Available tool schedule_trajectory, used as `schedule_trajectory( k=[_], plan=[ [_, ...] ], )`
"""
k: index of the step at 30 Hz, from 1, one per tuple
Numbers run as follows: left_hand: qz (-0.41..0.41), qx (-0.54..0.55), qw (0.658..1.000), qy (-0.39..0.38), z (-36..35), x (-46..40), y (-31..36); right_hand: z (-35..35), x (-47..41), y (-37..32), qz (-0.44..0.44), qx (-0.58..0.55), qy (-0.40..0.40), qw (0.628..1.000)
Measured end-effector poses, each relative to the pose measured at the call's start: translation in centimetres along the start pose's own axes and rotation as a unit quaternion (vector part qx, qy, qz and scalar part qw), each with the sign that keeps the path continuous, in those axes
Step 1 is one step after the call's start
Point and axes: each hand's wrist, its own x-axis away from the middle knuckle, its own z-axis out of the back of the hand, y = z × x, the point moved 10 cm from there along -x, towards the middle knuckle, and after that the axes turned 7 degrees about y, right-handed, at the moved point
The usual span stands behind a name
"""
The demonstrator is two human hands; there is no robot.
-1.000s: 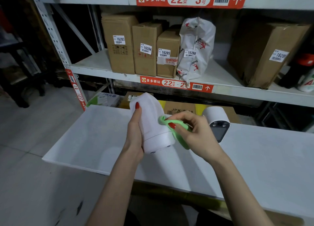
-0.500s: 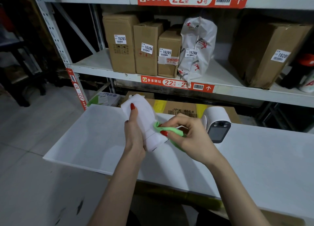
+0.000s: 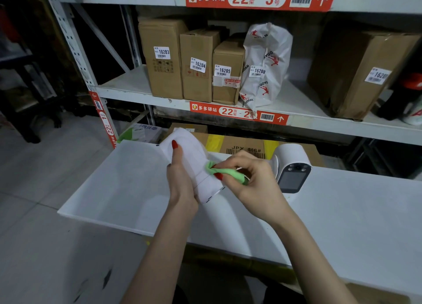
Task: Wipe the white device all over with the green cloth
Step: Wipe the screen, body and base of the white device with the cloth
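My left hand (image 3: 181,185) grips the white device (image 3: 196,164), a rounded cylinder tilted with its far end up and to the left, held above the white table (image 3: 342,212). My right hand (image 3: 251,182) pinches the bunched green cloth (image 3: 228,172) and presses it against the device's right side. Most of the cloth is hidden inside my fingers. The device's lower end with small dark marks shows below my left thumb.
A second white device with a dark screen face (image 3: 292,169) stands on the table just right of my right hand. Behind are metal shelves (image 3: 319,121) with cardboard boxes (image 3: 196,66) and a white bag (image 3: 265,66). Tiled floor lies to the left.
The device has tilted further left and sunk a little. My right hand with the cloth has slid along the device's right side towards its middle.
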Motion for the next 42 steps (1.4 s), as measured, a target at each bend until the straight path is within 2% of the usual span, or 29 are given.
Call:
schedule_trajectory(
  k=[5, 14, 22, 30, 37, 42],
  plan=[
    [-0.005, -0.002, 1.000, 0.003, 0.2, -1.0, -0.5, -0.2, 0.0, -0.2, 0.007, -0.002, -0.009, 1.000],
    [-0.034, 0.021, 0.999, -0.022, -0.4, -0.1, 0.6, 1.7, -0.4, 1.7, -0.032, 0.027, 0.082, 0.996],
    [-0.027, 0.040, 0.998, -0.037, -0.7, 0.5, 0.8, 1.5, -0.5, 0.6, -0.013, -0.048, 0.048, 0.998],
    [-0.021, 0.057, 0.996, -0.073, -1.2, 1.0, 1.1, 2.0, -0.6, 3.9, -0.099, -0.032, 0.099, 0.990],
    [-0.021, 0.060, 0.995, -0.082, -1.4, 1.5, 1.3, 2.1, -0.6, 1.0, -0.038, -0.084, 0.074, 0.993],
    [-0.026, 0.063, 0.993, -0.093, -1.4, 1.6, 1.5, 2.0, -0.6, 1.5, -0.049, -0.068, 0.072, 0.994]
  ],
)
